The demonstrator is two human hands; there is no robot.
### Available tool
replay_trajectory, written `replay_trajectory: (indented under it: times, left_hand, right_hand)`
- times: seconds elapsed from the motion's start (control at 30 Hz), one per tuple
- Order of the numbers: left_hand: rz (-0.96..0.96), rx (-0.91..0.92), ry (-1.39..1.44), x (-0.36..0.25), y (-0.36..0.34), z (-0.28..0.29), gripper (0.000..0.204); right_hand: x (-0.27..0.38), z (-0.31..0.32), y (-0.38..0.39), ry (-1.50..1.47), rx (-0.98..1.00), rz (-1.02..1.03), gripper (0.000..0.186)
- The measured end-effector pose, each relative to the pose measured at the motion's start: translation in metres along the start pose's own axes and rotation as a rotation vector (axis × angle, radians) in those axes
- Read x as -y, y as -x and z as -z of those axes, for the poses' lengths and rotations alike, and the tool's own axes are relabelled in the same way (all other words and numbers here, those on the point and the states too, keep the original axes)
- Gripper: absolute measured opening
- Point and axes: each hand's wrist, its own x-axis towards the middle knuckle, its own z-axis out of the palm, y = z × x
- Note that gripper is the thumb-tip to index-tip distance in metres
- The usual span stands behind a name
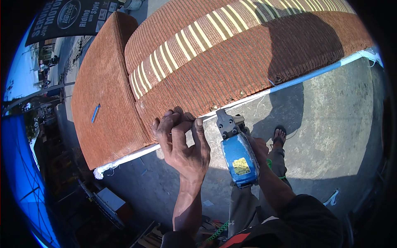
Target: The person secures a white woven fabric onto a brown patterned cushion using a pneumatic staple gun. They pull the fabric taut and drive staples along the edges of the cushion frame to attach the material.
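A brown corduroy upholstered seat (198,70) with a cream-striped band spans the upper view, its white fabric edge (128,159) along the front. My left hand (184,151) grips that front edge, fingers bent on the brown cloth. My right hand (259,151) holds a blue pneumatic staple gun (235,151), whose dark metal nose points at the edge just right of my left fingers. A small blue pen-like object (95,113) lies on the side section at left.
Sunlit and shadowed concrete ground (331,124) lies below the seat, under my sandalled foot (279,134). A green coiled hose (217,231) runs near my legs. A dark banner (49,20), blue tarpaulin (16,157) and white-topped box (111,198) are at left.
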Motion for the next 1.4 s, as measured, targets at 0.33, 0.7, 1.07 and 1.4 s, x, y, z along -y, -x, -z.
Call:
replay_trajectory:
  times: [0.33,0.7,1.07,1.4]
  left_hand:
    - [-0.107,0.078,0.005,0.042,0.016,0.035,0.022]
    - [-0.276,0.021,-0.198,0.214,0.072,0.109,0.042]
    - [-0.397,0.171,-0.209,0.229,0.044,0.125,0.014]
    - [-0.354,0.073,-0.232,0.216,0.028,0.118,0.015]
  right_hand:
    - [0.007,-0.002,0.022,0.013,0.048,-0.012,0.065]
    - [0.086,-0.074,0.080,0.238,-0.038,-0.073,0.073]
    - [0.097,-0.176,0.095,0.233,-0.348,-0.005,0.071]
    - [0.092,-0.184,0.066,0.189,-0.369,0.090,0.089]
